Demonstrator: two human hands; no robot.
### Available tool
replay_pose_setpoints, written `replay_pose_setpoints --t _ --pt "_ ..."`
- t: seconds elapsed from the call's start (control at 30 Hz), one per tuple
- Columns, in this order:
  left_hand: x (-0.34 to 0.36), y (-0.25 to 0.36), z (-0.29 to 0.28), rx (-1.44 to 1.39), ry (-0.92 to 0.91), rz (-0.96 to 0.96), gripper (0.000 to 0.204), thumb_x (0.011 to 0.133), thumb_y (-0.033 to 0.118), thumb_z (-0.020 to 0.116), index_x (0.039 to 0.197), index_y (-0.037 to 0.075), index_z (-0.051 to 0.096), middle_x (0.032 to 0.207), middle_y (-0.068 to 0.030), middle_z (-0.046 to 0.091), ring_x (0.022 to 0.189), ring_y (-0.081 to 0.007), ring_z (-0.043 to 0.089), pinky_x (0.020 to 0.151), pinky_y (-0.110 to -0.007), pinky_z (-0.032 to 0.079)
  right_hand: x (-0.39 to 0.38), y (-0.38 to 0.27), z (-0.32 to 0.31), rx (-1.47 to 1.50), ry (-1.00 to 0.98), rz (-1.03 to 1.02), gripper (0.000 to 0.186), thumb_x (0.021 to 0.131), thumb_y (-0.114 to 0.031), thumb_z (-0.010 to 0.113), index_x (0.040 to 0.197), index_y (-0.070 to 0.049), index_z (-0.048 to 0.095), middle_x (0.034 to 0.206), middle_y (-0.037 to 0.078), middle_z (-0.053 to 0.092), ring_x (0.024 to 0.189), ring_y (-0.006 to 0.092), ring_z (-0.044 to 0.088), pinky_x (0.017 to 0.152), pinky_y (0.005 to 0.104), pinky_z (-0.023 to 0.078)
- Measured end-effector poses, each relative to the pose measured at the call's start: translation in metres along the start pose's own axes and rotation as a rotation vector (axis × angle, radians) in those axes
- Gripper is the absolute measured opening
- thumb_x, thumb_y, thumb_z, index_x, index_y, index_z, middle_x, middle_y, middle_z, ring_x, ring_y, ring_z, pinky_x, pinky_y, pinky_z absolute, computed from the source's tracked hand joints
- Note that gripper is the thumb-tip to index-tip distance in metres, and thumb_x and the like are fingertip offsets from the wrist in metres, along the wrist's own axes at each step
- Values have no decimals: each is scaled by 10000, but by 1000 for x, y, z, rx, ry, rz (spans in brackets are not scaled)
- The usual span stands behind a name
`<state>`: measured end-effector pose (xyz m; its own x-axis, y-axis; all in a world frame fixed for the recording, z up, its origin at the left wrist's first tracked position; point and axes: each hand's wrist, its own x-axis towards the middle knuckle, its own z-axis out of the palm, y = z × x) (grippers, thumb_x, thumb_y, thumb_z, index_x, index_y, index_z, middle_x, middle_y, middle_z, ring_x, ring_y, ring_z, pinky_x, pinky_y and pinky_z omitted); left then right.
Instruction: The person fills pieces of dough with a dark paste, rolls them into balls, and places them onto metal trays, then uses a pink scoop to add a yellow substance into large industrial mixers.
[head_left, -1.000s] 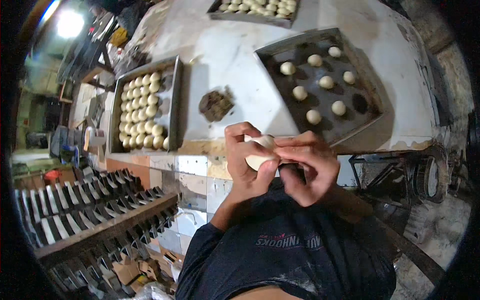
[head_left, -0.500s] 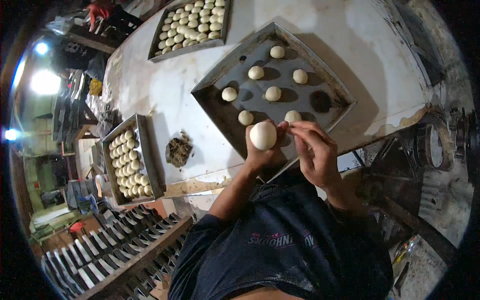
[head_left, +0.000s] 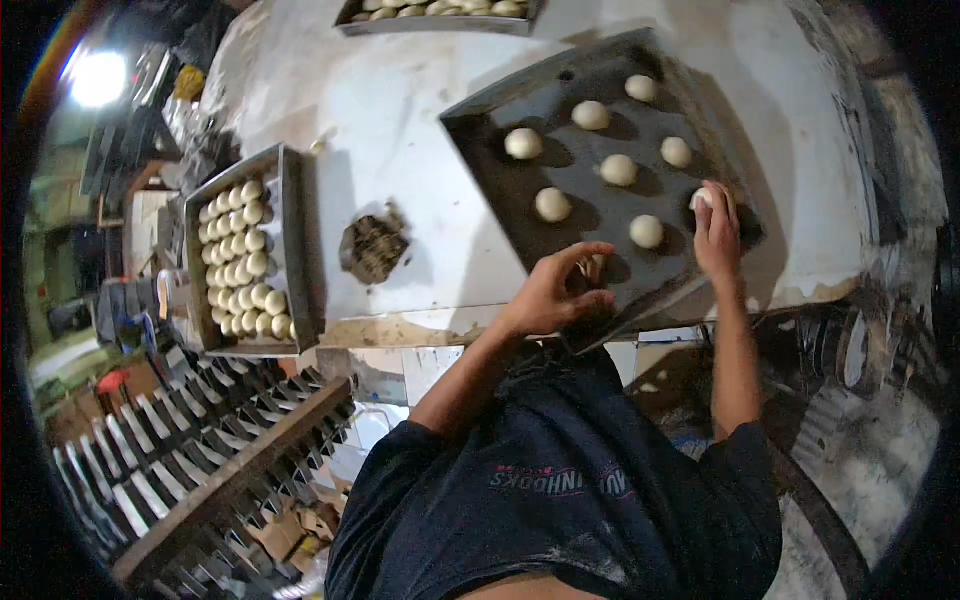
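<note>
On the large dark metal tray (head_left: 505,215) several round white dough balls are spread apart, one of them a dough ball (head_left: 619,170) near the middle. My right hand (head_left: 718,238) reaches to the tray's right corner, its fingers wrapped over another dough ball (head_left: 700,199) that rests there. My left hand (head_left: 556,292) hovers over the tray's near left edge, empty, with thumb and fingers curved apart. The closest ball to it is a dough ball (head_left: 552,205) just beyond.
A smaller metal tray (head_left: 305,240) with rows of dough balls stands at the left. Between the trays lies a brown crumbly heap (head_left: 375,248) on the pale tabletop (head_left: 400,130). Another filled tray (head_left: 440,28) is at the far edge of view. Below left is a rack of metal pieces (head_left: 180,480).
My hands have parted. The dough ball they held now sits at the tray's right corner under my right hand, and my left hand is empty. The view has shifted.
</note>
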<state>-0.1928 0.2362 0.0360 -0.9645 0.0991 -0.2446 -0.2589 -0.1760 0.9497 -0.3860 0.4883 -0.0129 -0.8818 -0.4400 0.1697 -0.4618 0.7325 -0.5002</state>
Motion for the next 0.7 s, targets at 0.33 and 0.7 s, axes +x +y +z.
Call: replay_pose_setpoints --t 0.33,0.7 --pt "-205 -26 -207 -49 600 138 239 906 62 714 1116 66 600 755 80 445 670 -26 387 595 -204 337 24 -94 38 -309 180 -115 421 1011 -264 547 1380 -63 524 1440 190 478 1361 369 427 1088 494 388" --pt "-249 -4 -265 -32 777 315 159 906 50 698 1047 64 625 797 69 478 687 -20 432 607 -187 371 -5 -358 246 179 -207 -259 137 836 -87 704 942 -7 737 875 156 699 773 312 687 729 424 549"
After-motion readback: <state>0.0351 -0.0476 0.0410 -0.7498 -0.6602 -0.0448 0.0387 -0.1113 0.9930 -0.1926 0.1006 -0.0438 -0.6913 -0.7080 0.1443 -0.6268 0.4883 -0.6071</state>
